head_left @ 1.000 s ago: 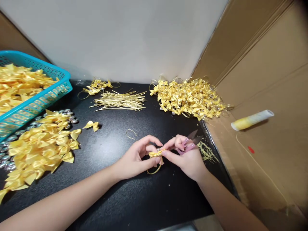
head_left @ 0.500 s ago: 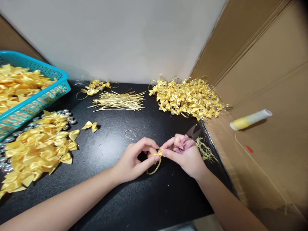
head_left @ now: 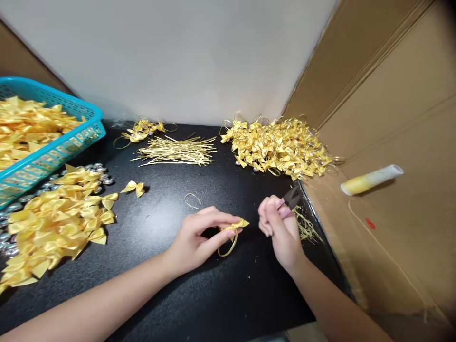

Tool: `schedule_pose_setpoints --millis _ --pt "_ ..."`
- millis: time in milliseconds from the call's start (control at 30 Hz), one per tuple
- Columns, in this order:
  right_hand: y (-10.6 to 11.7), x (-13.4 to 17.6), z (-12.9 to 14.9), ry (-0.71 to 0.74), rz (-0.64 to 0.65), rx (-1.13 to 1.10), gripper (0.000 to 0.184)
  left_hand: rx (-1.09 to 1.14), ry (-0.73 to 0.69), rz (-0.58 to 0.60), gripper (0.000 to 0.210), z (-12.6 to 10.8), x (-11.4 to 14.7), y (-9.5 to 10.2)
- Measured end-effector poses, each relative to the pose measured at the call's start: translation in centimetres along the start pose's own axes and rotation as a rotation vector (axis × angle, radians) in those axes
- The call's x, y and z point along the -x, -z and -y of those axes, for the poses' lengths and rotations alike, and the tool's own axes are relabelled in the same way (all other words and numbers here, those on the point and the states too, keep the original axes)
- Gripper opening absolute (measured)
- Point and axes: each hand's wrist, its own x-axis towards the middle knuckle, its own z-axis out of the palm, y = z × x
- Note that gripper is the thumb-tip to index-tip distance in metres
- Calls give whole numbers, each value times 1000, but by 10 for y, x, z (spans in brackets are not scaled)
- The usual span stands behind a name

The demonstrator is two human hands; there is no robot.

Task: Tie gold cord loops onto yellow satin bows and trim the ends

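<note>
My left hand (head_left: 203, 237) pinches a yellow ribbon bow (head_left: 241, 223) between thumb and fingers. A loop of gold cord (head_left: 233, 247) hangs from this bow below the fingertips. Apart from it, to the right, my right hand (head_left: 281, 228) is curled around a pair of small pink-handled scissors (head_left: 291, 198). Their dark blades point up and to the right, away from the bow. Much of the handles is hidden in the palm. A bent gold cord piece (head_left: 193, 201) lies on the black table just beyond my left hand.
At left stand a blue basket (head_left: 53, 151) of yellow bows and a pile of loose bows (head_left: 60, 213) beside silver beads (head_left: 14, 206). Gold cords (head_left: 178, 151) lie at the back. Looped bows (head_left: 278, 145) are heaped back right, near cord trimmings (head_left: 307, 225). Cardboard (head_left: 392, 118) borders the right.
My right hand has let go of the bow and moved right, closing around the scissors. The left hand still holds the bow, whose tip now shows.
</note>
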Motion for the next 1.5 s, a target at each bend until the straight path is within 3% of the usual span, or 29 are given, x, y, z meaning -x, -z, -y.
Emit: schedule_pose_setpoints --millis 100,267,533,1233,1333,1500 --pt "8 3 2 165 137 293 40 42 50 -71 23 -1 2 -2" --pt "8 5 9 261 351 680 23 86 131 -164 19 -2 5 -4" --pt "7 5 8 433 295 786 21 66 106 -209 11 1 5 -4" --pt "5 3 8 504 183 852 26 144 247 -190 2 0 4 -5" --pt "12 -3 11 426 79 821 27 217 284 -164 4 -1 2 -6" --pt "62 -11 19 142 -419 956 35 247 319 -157 12 -4 0 -6"
